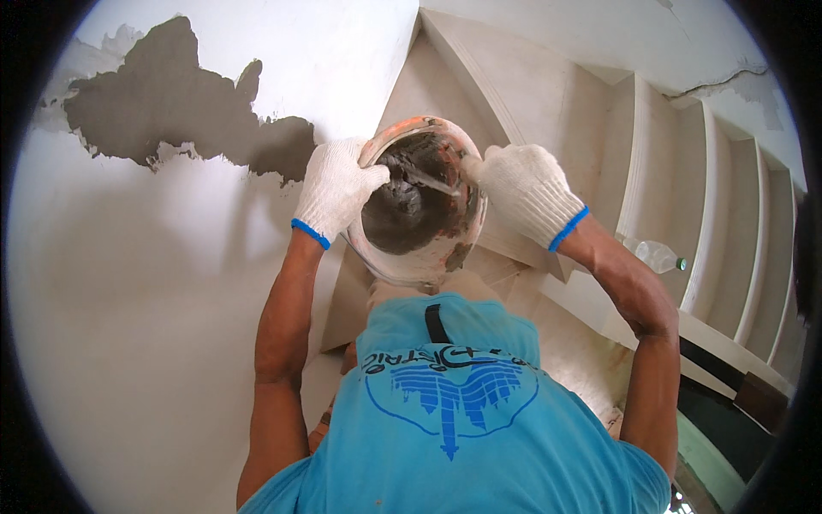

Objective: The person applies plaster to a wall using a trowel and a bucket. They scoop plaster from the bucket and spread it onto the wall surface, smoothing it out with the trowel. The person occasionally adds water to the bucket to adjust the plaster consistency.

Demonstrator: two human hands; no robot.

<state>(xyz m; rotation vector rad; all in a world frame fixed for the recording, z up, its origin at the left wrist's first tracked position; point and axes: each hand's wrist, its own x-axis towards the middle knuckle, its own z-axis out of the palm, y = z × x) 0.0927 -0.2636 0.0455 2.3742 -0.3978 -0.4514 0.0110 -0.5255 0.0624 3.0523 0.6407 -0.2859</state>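
Both our hands, in white knitted gloves with blue cuffs (568, 230), are at the bucket (428, 265), which sits between them, mouth upward, just beyond the knees of our beige trousers (469, 285). Our left hand (335, 187) grasps the bucket's left rim, the thumb hooked over the edge and the other fingers on the outside. Our right hand (527, 187) is at the opposite rim, its fingers curled and their tips smeared grey; we cannot tell whether they grip the rim or the thin, pale, blurred tool (432, 182) beside them, which reaches over the mortar (398, 224). That wet, dark grey mass lies lumpy inside, and smears of orange and grey mark the bucket's wall. To our left, an uneven grey patch (188, 111) spreads over the white wall (128, 274). Pale stairs (655, 171) rise beyond the bucket and to our right, where a clear plastic bottle (656, 256) with a green cap lies near our right forearm. We wear a light blue shirt (428, 480) with a darker blue print.
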